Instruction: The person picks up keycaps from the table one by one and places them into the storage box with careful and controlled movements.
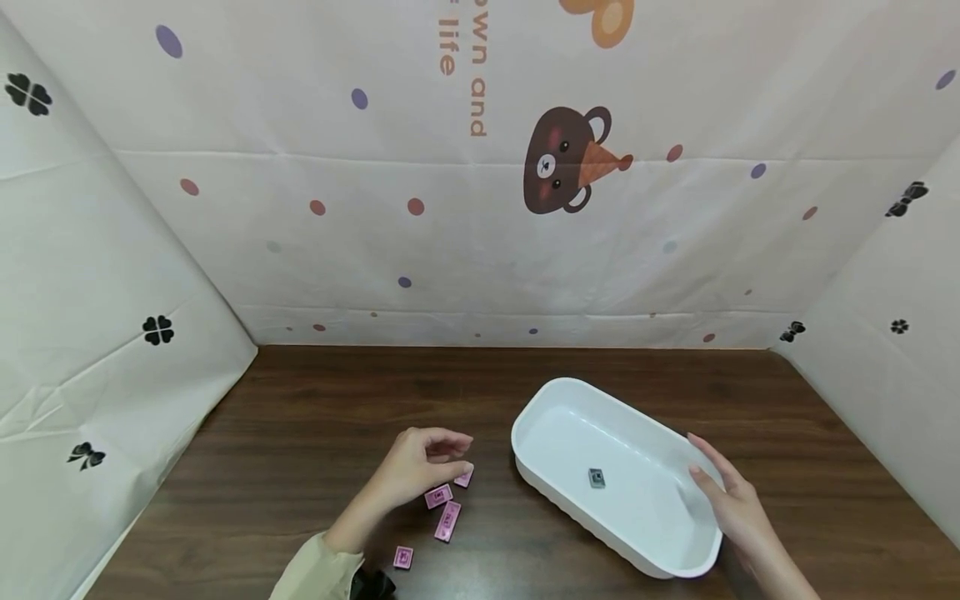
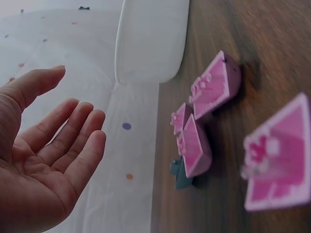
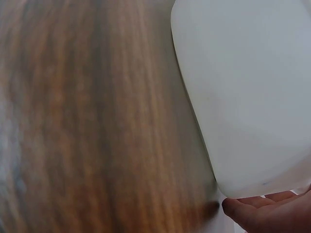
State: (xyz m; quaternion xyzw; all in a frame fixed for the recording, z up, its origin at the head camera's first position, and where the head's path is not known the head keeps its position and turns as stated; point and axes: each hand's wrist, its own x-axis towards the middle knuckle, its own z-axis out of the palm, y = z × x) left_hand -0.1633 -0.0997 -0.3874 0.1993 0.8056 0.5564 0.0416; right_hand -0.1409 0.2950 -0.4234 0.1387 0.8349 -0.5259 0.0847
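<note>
Nothing is being pinched by the left hand (image 1: pixel 422 463); its grip is being held loosely open above the worktop (image 1: pixel 315 425). Just under that thumb, the closest pink keycap (image 1: pixel 464 479) is being partly hidden; nearside, a long pink keycap (image 1: pixel 447 522) is being left lying roughly near-to-far. Rightward, well beyond this nearer hand, the white tray (image 1: pixel 592 522) is being held at its right end by the right hand (image 1: pixel 738 504).

White tray (image 1: pixel 652 508): passage over bare tabletop (image 1: pixel 405 387) beyond its far rim, and a lane along its left side. Obstacles: left of the tray, the left hand (image 1: pixel 427 460), four pink pieces (image 1: pixel 447 522) and one teal piece (image 2: pixel 182 176); inside it, one greyish piece (image 1: pixel 596 478); at its right rim, the right hand (image 1: pixel 733 498)
</note>
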